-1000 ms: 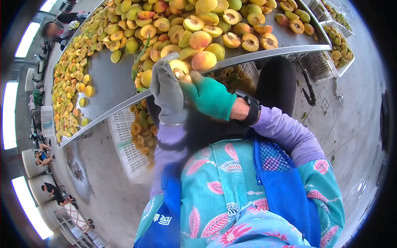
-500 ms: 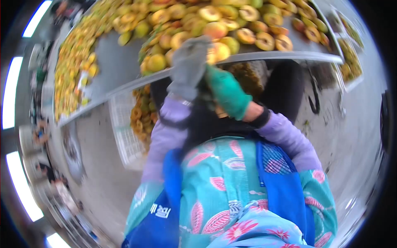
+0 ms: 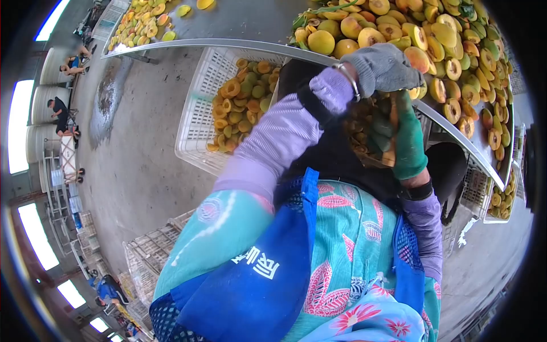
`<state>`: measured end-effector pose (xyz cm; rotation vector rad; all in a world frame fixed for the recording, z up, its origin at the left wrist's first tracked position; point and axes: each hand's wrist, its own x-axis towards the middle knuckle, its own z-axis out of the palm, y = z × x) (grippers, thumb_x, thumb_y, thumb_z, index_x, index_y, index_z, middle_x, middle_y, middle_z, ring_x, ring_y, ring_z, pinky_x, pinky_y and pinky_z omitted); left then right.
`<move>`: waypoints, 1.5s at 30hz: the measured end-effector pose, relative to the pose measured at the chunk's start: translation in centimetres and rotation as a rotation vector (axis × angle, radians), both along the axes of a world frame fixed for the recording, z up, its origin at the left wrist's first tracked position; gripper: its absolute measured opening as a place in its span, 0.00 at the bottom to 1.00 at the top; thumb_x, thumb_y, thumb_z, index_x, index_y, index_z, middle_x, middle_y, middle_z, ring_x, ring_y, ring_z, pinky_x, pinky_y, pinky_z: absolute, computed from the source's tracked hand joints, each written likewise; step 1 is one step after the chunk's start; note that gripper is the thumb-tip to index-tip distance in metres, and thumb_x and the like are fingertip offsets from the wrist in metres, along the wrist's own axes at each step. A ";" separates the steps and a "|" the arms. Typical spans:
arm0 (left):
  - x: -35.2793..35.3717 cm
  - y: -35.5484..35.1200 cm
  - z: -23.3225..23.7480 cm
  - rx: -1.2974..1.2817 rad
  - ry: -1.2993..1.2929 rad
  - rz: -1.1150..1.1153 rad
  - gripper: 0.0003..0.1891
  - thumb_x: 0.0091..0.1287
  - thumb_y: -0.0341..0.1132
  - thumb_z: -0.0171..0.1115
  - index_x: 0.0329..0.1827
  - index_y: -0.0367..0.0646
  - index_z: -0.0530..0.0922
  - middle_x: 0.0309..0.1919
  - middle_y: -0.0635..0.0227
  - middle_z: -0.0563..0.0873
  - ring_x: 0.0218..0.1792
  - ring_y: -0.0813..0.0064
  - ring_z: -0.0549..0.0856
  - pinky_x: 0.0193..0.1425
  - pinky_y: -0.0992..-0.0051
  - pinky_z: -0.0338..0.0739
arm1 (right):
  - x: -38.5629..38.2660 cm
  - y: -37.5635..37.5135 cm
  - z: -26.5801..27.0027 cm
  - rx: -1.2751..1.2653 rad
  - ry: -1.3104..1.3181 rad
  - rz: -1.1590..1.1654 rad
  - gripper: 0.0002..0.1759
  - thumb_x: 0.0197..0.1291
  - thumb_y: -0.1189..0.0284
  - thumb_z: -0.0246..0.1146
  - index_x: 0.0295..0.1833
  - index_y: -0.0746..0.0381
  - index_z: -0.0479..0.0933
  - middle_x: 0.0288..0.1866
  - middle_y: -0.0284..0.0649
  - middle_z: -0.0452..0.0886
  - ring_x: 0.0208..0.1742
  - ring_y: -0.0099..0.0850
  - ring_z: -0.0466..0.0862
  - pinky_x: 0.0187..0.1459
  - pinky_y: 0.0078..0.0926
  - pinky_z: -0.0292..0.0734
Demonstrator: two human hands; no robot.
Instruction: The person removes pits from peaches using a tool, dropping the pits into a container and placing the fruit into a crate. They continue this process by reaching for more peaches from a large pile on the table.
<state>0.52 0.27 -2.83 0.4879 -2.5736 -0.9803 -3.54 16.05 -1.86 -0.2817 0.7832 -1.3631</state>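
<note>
Hard to see what the left hand (image 3: pixel 384 69) has: the grey glove's fingers curl down out of view, right by the fruit. The right hand (image 3: pixel 409 137), green glove, is just below it, palm side in shadow with something tan by the fingers, so I can't tell if either's clamped on anything. Hands are close together. The halved stone fruit (image 3: pixel 453 68) is heaped on the tabletop (image 3: pixel 239 23), yellow-orange with reddish skins and brownish hollows, cut off up top.

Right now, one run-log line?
left hand: at table edge, grip unclear | right hand: close by, grip unclear | fruit: on table, some halved | crate: holds fruit
</note>
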 end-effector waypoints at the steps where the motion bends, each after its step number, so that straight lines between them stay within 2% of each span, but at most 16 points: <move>1: -0.7 -1.0 -0.6 -0.010 -0.097 -0.021 0.21 0.63 0.54 0.60 0.35 0.44 0.87 0.32 0.59 0.88 0.39 0.64 0.86 0.44 0.70 0.79 | -0.3 -0.1 -0.1 -0.031 -0.064 0.012 0.24 0.72 0.45 0.46 0.49 0.55 0.72 0.20 0.24 0.66 0.15 0.19 0.64 0.18 0.19 0.62; 4: 0.7 1.9 2.3 0.212 0.100 0.264 0.23 0.61 0.55 0.61 0.35 0.42 0.86 0.30 0.57 0.87 0.35 0.62 0.86 0.42 0.69 0.79 | -0.2 -0.6 0.2 -0.065 -0.210 -0.013 0.22 0.73 0.46 0.46 0.47 0.53 0.71 0.21 0.25 0.66 0.17 0.20 0.66 0.20 0.22 0.66; 7: 1.0 3.3 1.1 0.349 0.305 0.462 0.23 0.60 0.55 0.63 0.35 0.40 0.86 0.28 0.58 0.86 0.32 0.65 0.85 0.43 0.69 0.79 | 0.6 -1.1 1.5 0.144 0.096 -0.112 0.21 0.73 0.47 0.46 0.43 0.52 0.70 0.20 0.26 0.64 0.17 0.21 0.65 0.19 0.21 0.63; 10: 1.2 1.0 1.6 0.444 -0.039 0.208 0.22 0.60 0.54 0.64 0.36 0.42 0.86 0.28 0.62 0.86 0.33 0.69 0.84 0.44 0.71 0.79 | -0.9 -0.5 0.4 0.047 -0.064 0.018 0.20 0.73 0.48 0.47 0.40 0.52 0.69 0.20 0.27 0.67 0.17 0.22 0.67 0.19 0.20 0.63; 13: 1.7 2.7 3.1 0.700 0.307 0.306 0.19 0.61 0.49 0.65 0.41 0.40 0.85 0.31 0.65 0.87 0.35 0.75 0.83 0.43 0.73 0.78 | -0.4 -1.2 -0.3 -0.088 -0.120 0.033 0.19 0.73 0.49 0.48 0.40 0.52 0.69 0.21 0.29 0.68 0.18 0.22 0.68 0.19 0.19 0.63; 15: 0.5 2.4 -0.9 0.700 0.717 0.233 0.11 0.67 0.35 0.61 0.46 0.39 0.82 0.34 0.66 0.86 0.37 0.81 0.81 0.44 0.76 0.77 | -0.8 -1.3 -0.3 -0.038 0.039 -0.081 0.17 0.72 0.51 0.51 0.43 0.53 0.71 0.21 0.28 0.64 0.17 0.21 0.66 0.16 0.18 0.60; 16: -0.2 2.0 -2.3 0.639 0.795 0.179 0.08 0.68 0.32 0.58 0.44 0.42 0.83 0.36 0.65 0.86 0.39 0.78 0.82 0.45 0.75 0.77 | -1.7 -1.2 0.2 -0.047 0.116 -0.013 0.17 0.71 0.50 0.51 0.44 0.52 0.71 0.21 0.28 0.64 0.17 0.21 0.66 0.16 0.18 0.59; 19: 3.3 -1.2 -0.6 -0.450 0.468 -0.137 0.12 0.64 0.34 0.58 0.46 0.41 0.83 0.42 0.67 0.85 0.46 0.70 0.83 0.49 0.71 0.79 | -4.1 -0.7 1.8 -0.013 0.272 0.172 0.18 0.71 0.48 0.50 0.46 0.51 0.72 0.22 0.27 0.66 0.16 0.20 0.65 0.16 0.18 0.58; 21: 3.0 2.2 0.5 0.568 0.666 -0.039 0.13 0.69 0.35 0.54 0.47 0.35 0.80 0.41 0.61 0.85 0.40 0.71 0.84 0.44 0.73 0.81 | -3.7 -0.4 2.0 0.008 0.207 0.214 0.15 0.74 0.53 0.48 0.46 0.51 0.73 0.26 0.27 0.71 0.15 0.18 0.65 0.14 0.19 0.59; 25: 1.7 3.8 0.9 1.103 0.803 0.223 0.13 0.73 0.33 0.52 0.46 0.29 0.79 0.36 0.58 0.85 0.34 0.73 0.84 0.38 0.75 0.80 | 0.1 -0.6 3.1 0.105 -0.172 -0.010 0.20 0.72 0.47 0.48 0.35 0.50 0.66 0.17 0.28 0.65 0.13 0.23 0.64 0.14 0.20 0.57; 29: 1.2 2.8 1.7 0.798 0.372 0.192 0.12 0.70 0.35 0.59 0.42 0.32 0.82 0.33 0.65 0.87 0.37 0.78 0.84 0.43 0.77 0.79 | 0.1 -0.9 0.6 0.105 -0.010 -0.049 0.21 0.71 0.46 0.48 0.35 0.52 0.65 0.16 0.28 0.63 0.11 0.23 0.62 0.15 0.22 0.59; 34: -0.2 -0.9 2.3 0.537 -0.080 -0.685 0.20 0.75 0.43 0.48 0.40 0.34 0.80 0.31 0.63 0.85 0.34 0.74 0.83 0.42 0.77 0.77 | 1.4 0.1 1.7 0.098 -0.439 0.029 0.23 0.69 0.42 0.49 0.40 0.51 0.67 0.19 0.25 0.63 0.11 0.19 0.60 0.14 0.19 0.57; 37: -0.2 2.0 3.9 0.931 -0.045 -0.348 0.18 0.74 0.43 0.50 0.38 0.36 0.81 0.32 0.61 0.85 0.34 0.70 0.84 0.44 0.77 0.77 | 0.7 1.0 1.8 0.035 -0.264 -0.079 0.23 0.68 0.41 0.50 0.41 0.51 0.67 0.19 0.23 0.62 0.13 0.19 0.61 0.16 0.19 0.57; 38: -0.6 1.9 3.0 0.703 0.153 -0.447 0.20 0.75 0.46 0.50 0.40 0.36 0.80 0.32 0.57 0.84 0.33 0.67 0.84 0.42 0.75 0.79 | 0.1 0.7 0.4 -0.096 -0.409 -0.029 0.23 0.69 0.42 0.50 0.41 0.51 0.68 0.18 0.22 0.63 0.13 0.18 0.62 0.16 0.19 0.57; 41: 0.0 4.5 2.7 1.410 0.303 -0.135 0.21 0.74 0.49 0.50 0.46 0.36 0.78 0.32 0.57 0.83 0.33 0.67 0.84 0.40 0.73 0.79 | -0.6 0.9 -0.2 -0.282 -0.695 0.082 0.22 0.72 0.45 0.46 0.39 0.52 0.69 0.18 0.22 0.64 0.13 0.18 0.62 0.17 0.19 0.57; 45: 0.7 5.6 1.2 1.520 0.663 0.355 0.23 0.71 0.55 0.51 0.49 0.42 0.75 0.31 0.60 0.83 0.29 0.67 0.82 0.34 0.68 0.79 | -0.8 2.1 0.4 -0.445 -0.826 0.233 0.23 0.75 0.47 0.41 0.40 0.53 0.70 0.18 0.22 0.64 0.13 0.17 0.62 0.18 0.19 0.57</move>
